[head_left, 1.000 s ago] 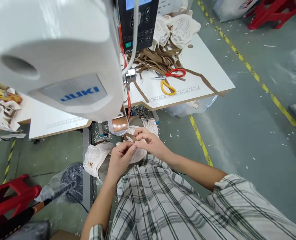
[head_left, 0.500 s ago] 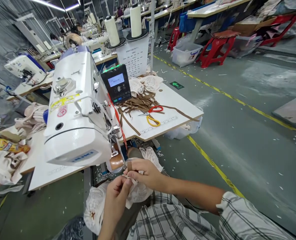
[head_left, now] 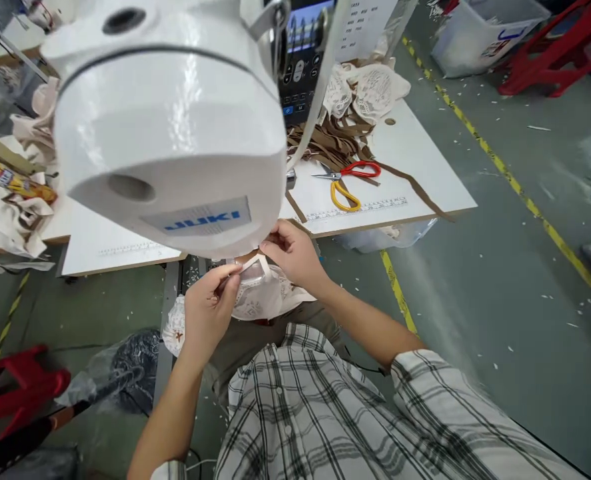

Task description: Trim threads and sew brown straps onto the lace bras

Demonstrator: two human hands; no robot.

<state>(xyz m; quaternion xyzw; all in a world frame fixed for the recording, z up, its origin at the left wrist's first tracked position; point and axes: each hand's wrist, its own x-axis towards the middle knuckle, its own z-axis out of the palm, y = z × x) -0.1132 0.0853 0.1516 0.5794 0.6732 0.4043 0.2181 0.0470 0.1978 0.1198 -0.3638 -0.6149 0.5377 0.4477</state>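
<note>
In the head view a cream lace bra (head_left: 260,300) hangs over my lap, just under the front of a white sewing machine (head_left: 175,133). My left hand (head_left: 208,307) pinches its left edge between thumb and fingers. The fingers of my right hand (head_left: 295,257) are closed on the upper right edge, close below the machine head. Between the hands the bra's edge is drawn out, with a sheer panel showing. The needle area is hidden behind the machine head. A further lace piece (head_left: 175,327) with a small brown cross mark hangs left of my left hand.
Scissors (head_left: 345,193) with red and yellow handles lie on the white table (head_left: 415,160), beside a heap of brown straps (head_left: 345,143) and lace cups (head_left: 375,93). A control panel (head_left: 302,67) stands behind the machine. Cream garments (head_left: 0,213) lie at left; a red stool (head_left: 15,387) stands lower left.
My view has moved closer over the machine and tilted down. Both hands have moved up to the machine head with the bra, and my hands are farther apart, stretching its edge between them.
</note>
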